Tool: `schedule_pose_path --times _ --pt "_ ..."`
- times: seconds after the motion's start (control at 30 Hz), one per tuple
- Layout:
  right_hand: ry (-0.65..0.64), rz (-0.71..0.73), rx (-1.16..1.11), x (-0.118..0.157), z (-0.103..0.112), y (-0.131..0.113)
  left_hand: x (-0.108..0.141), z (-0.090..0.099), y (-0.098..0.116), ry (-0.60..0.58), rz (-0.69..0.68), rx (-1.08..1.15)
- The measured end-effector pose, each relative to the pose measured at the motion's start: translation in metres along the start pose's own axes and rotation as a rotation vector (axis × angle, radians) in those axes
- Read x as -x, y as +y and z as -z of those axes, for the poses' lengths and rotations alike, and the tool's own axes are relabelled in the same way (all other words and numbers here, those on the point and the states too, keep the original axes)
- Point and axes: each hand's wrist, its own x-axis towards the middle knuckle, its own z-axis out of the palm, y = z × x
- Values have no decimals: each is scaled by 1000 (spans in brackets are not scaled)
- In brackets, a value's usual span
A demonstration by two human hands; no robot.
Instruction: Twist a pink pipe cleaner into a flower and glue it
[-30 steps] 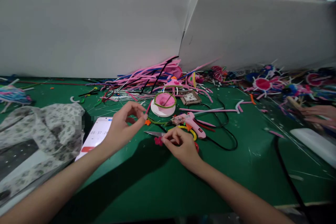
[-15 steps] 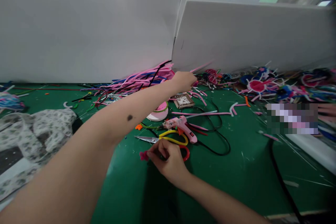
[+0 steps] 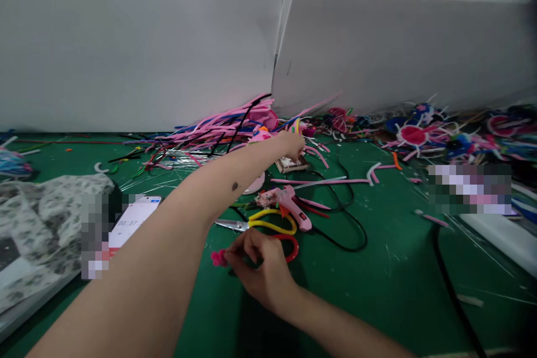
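My left hand (image 3: pixel 292 145) reaches far out across the table, just above a small square framed piece (image 3: pixel 291 165). Its fingers curl downward and are mostly hidden, so what they hold, if anything, does not show. A pink piece with a yellow band (image 3: pixel 297 125) appears right behind it. Nearer to me, my right hand (image 3: pixel 263 268) pinches a small bright pink fuzzy flower (image 3: pixel 218 258) between thumb and fingertips. Scissors (image 3: pixel 272 222) with yellow and red handles lie just beyond that hand. A pink glue gun (image 3: pixel 289 204) rests behind the scissors.
Pink pipe cleaners (image 3: pixel 210 126) are heaped against the white partition (image 3: pixel 142 56). Colourful craft pieces (image 3: pixel 413 134) pile up at right. A black cable (image 3: pixel 356 246) loops from the glue gun. Patterned cloth (image 3: pixel 54 207) and a phone (image 3: pixel 136 215) lie left.
My left hand has drawn back slightly and lower, uncovering the piece with the yellow band. The left forearm has shifted right, exposing the phone. My right hand still pinches the flower, slightly further left.
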Motion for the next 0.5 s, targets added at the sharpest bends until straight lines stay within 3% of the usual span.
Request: schedule_pose_path --times 0.17,0.37,0.5 --pt "8 10 36 0 0 2 -6 -10 5 -55 -2 2" --pt "4 30 23 0 -1 2 1 -17 15 -22 12 -38" --pt "-4 19 22 -1 0 -1 5 -17 10 -17 14 -45"
